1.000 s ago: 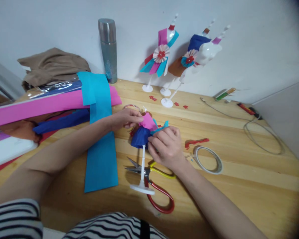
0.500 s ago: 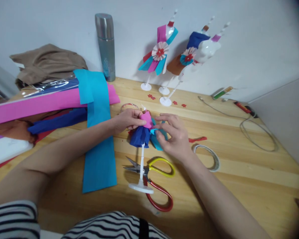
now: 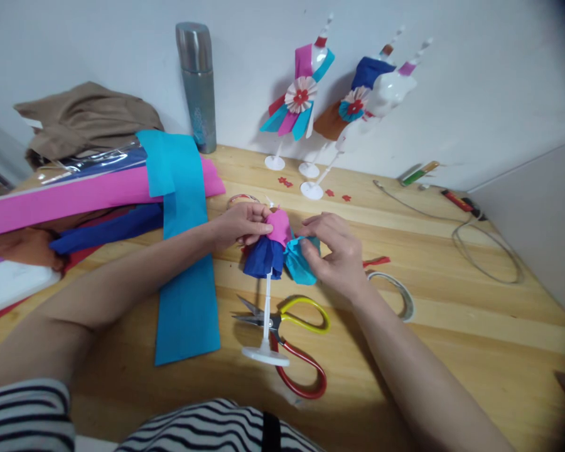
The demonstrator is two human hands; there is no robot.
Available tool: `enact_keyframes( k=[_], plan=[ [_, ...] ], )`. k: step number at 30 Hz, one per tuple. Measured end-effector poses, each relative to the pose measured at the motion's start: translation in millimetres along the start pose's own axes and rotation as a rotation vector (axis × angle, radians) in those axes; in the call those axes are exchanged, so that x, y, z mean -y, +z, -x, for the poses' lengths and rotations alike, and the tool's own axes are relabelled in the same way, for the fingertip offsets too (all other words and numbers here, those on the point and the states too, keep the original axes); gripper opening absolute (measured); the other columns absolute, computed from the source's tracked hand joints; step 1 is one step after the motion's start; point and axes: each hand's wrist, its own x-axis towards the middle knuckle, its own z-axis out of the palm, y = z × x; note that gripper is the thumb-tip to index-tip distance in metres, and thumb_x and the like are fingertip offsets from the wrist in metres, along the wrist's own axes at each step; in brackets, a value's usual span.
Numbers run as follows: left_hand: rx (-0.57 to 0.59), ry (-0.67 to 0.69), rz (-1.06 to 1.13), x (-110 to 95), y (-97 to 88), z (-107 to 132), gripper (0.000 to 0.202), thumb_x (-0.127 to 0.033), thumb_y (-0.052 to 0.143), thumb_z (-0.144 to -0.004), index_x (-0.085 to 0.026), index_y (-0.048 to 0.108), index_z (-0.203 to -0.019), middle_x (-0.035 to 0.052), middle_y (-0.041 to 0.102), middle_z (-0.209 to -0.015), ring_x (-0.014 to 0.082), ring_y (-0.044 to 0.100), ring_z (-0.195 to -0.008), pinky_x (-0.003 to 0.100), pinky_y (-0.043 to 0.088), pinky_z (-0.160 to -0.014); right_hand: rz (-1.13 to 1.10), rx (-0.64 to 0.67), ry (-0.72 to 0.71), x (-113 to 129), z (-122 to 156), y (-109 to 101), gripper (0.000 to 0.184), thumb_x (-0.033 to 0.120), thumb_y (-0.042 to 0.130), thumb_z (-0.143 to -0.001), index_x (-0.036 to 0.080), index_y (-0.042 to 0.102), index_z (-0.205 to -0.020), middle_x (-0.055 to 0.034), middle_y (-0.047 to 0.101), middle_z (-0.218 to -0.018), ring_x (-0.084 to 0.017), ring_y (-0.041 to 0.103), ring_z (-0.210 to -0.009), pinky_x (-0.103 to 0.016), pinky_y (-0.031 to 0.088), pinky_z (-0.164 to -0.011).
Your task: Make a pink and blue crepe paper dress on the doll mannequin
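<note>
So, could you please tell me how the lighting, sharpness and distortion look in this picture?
Head view: light is soft and even; the left hand on the paper doll and the right hand on the turquoise paper are sharp; the finished dolls cast faint shadows on the wall; the right corners go dark and blurry; the table planks look nearly straight.

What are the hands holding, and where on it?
Left hand pinches the pink crepe-paper bodice of the white plastic mannequin stand; right hand grips the light-blue crepe-paper piece by its upper edge.
</note>
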Motion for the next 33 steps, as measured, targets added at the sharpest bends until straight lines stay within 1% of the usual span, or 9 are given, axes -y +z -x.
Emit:
enact_keyframes(
  k=[3, 5, 8, 10, 15, 18, 23, 30, 33],
  plan=[
    [-0.001, 0.000, 0.004, -1, 0.3, 0, 0.046, -0.051, 0.081, -0.072, -0.015, 0.053, -0.079, -0.0066, 0.050, -0.039, 0.0034, 0.033, -0.029, 0.015, 0.018, -0.031, -0.035, 0.059, 0.019, 0, -2, -3, 0.013, 0.014, 0.055, -0.084, 0.024, 0.062, -0.087, -0.0062, 0.068, -0.085, -0.026, 0.066, -0.093, -0.047, 0.051, -0.085],
    [0.003, 0.001, 0.010, -1, 0.5, 1, 0.047, -0.052, 0.080, -0.073, -0.016, 0.052, -0.077, -0.0066, 0.049, -0.038, 0.0033, 0.032, -0.029, 0.016, 0.018, -0.031, -0.057, 0.095, 0.018, 0, -2, -5, 0.012, 0.014, 0.056, -0.085, 0.023, 0.062, -0.089, -0.0069, 0.070, -0.088, -0.025, 0.066, -0.091, -0.048, 0.051, -0.086],
    [0.027, -0.004, 0.032, -2, 0.2, 2, 0.048, -0.054, 0.080, -0.073, -0.016, 0.051, -0.077, -0.0068, 0.048, -0.039, 0.0031, 0.032, -0.029, 0.017, 0.019, -0.033, -0.071, 0.132, 0.000, 0, -4, -9, 0.010, 0.016, 0.059, -0.085, 0.023, 0.064, -0.091, -0.0065, 0.070, -0.087, -0.024, 0.066, -0.084, -0.046, 0.050, -0.084],
    [0.037, -0.019, 0.043, -3, -0.2, 2, 0.049, -0.055, 0.081, -0.072, -0.016, 0.051, -0.079, -0.0072, 0.047, -0.039, 0.0031, 0.032, -0.030, 0.017, 0.019, -0.033, -0.094, 0.176, 0.004, 0, -6, -11, 0.009, 0.020, 0.060, -0.087, 0.022, 0.066, -0.093, -0.0066, 0.071, -0.086, -0.024, 0.066, -0.084, -0.045, 0.050, -0.081],
    [0.061, -0.090, 0.024, -5, -0.5, 1, 0.052, -0.054, 0.084, -0.067, -0.015, 0.053, -0.080, -0.0066, 0.048, -0.042, 0.0040, 0.037, -0.032, 0.016, 0.021, -0.033, -0.099, 0.233, 0.061, 1, -9, -12, 0.010, 0.024, 0.057, -0.092, 0.022, 0.067, -0.089, -0.0069, 0.070, -0.083, -0.024, 0.065, -0.082, -0.041, 0.050, -0.078],
    [0.043, -0.099, 0.007, -5, 0.4, 0, 0.053, -0.054, 0.085, -0.065, -0.015, 0.054, -0.081, -0.0061, 0.049, -0.041, 0.0045, 0.037, -0.031, 0.016, 0.022, -0.032, -0.104, 0.226, 0.127, 2, -9, -10, 0.010, 0.023, 0.057, -0.092, 0.022, 0.067, -0.090, -0.0057, 0.072, -0.083, -0.022, 0.065, -0.079, -0.040, 0.050, -0.078],
    [0.004, -0.099, -0.015, -5, 1.3, 0, 0.052, -0.056, 0.082, -0.066, -0.016, 0.053, -0.082, -0.0056, 0.050, -0.041, 0.0047, 0.035, -0.030, 0.015, 0.020, -0.031, -0.150, 0.193, 0.217, 0, -10, -9, 0.008, 0.022, 0.060, -0.089, 0.022, 0.068, -0.088, -0.0048, 0.074, -0.083, -0.021, 0.067, -0.078, -0.037, 0.051, -0.074],
    [0.023, -0.098, -0.029, -10, 3.2, 2, 0.044, -0.048, 0.081, -0.069, -0.016, 0.053, -0.081, -0.0045, 0.053, -0.041, 0.0053, 0.038, -0.029, 0.015, 0.021, -0.031, -0.190, 0.164, 0.183, -2, -14, -7, 0.008, 0.021, 0.062, -0.088, 0.023, 0.070, -0.089, -0.0050, 0.072, -0.082, -0.021, 0.066, -0.079, -0.037, 0.052, -0.075],
    [0.041, -0.088, -0.010, -12, 4.0, 2, 0.043, -0.046, 0.081, -0.070, -0.016, 0.053, -0.081, -0.0039, 0.054, -0.041, 0.0054, 0.040, -0.030, 0.015, 0.021, -0.032, -0.225, 0.127, 0.187, -1, -13, -4, 0.010, 0.024, 0.064, -0.088, 0.023, 0.071, -0.096, -0.0059, 0.072, -0.092, -0.021, 0.067, -0.088, -0.038, 0.053, -0.081]
  ],
)
